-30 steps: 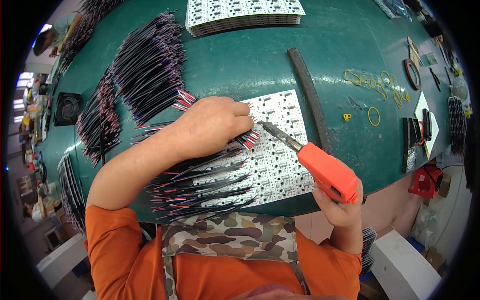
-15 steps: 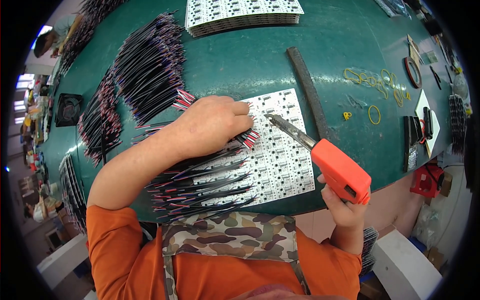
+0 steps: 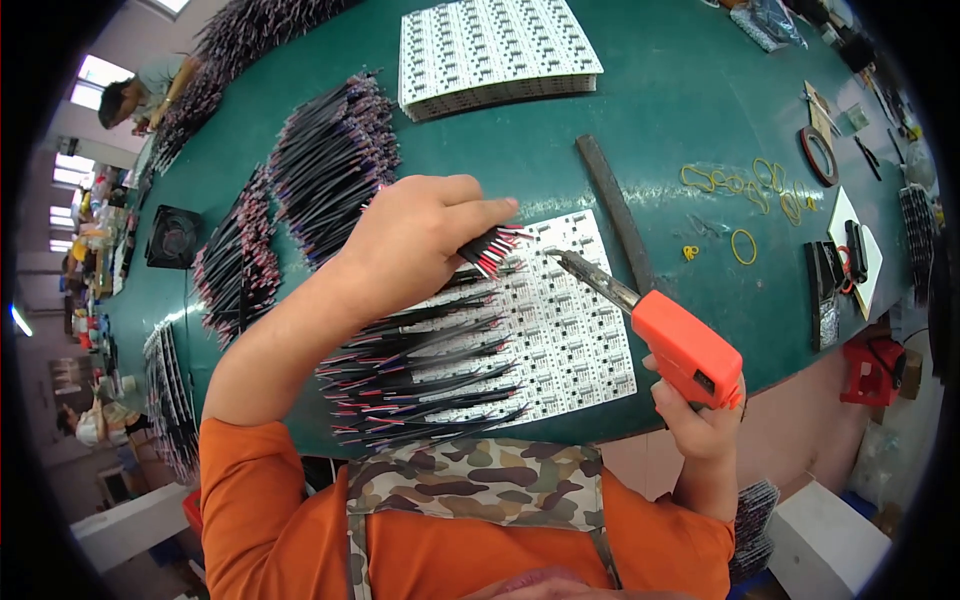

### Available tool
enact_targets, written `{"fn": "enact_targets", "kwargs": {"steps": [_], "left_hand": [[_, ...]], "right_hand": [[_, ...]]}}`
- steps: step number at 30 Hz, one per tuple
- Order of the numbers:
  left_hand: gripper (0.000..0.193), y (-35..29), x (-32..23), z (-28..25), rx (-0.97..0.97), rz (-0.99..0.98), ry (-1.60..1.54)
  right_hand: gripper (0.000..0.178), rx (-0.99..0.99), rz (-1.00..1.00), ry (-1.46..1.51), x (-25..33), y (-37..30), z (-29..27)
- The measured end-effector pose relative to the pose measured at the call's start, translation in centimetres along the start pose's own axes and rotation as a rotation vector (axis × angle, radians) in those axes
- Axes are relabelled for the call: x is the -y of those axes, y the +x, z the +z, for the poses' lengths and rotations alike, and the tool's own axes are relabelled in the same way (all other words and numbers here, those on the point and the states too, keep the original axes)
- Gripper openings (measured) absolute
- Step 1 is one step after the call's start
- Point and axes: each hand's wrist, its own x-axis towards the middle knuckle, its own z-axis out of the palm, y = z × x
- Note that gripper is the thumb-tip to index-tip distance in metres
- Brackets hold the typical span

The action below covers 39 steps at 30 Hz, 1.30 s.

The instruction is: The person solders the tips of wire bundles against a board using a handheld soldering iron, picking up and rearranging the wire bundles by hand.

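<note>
Moved toward the bench's [image 3: 500, 150] far edge: our left hand [image 3: 420, 232] | Room: bench surface between board sheet [image 3: 570, 350] and board stack [image 3: 495, 50] | Wire bundle [image 3: 487, 252]: we grasp it in left fingers, ends protruding beside the forefinger | Our right hand [image 3: 705, 430] grips soldering iron [image 3: 685, 348]

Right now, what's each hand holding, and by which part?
Left hand: a bundle of wires, near their red-and-white ends. Right hand: a red soldering gun, from below its rear; the grip is partly hidden.
</note>
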Motion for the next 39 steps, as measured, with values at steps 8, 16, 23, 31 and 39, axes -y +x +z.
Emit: {"fn": "enact_targets", "kwargs": {"steps": [8,16,23,31,39], "left_hand": [[0.026,-0.7,-0.2,-1.6,-0.126,-0.162,-0.159],[0.021,-0.8,-0.3,-2.7,-0.145,-0.037,-0.165],[0.037,-1.1,-2.0,-2.3,-0.02,0.061,0.081],[0.029,-2.5,-1.3,1.7,0.25,-0.023,-0.091],[0.028,-1.6,-1.9,0.6,0.217,-0.046,-0.052]], "right_hand": [[0.038,-0.057,-0.026,0.037,0.6,-0.6,0.6],[0.037,-0.044,-0.131,-0.056,0.6,-0.9,0.4],[0.04,-0.008,-0.116,-0.078,0.4,-1.3,-0.4],[0.039,-0.048,-0.08,-0.022,-0.1,-1.7,0.0],[0.037,-0.047,-0.035,-0.025,-0.1,-1.5,-0.2]]}}
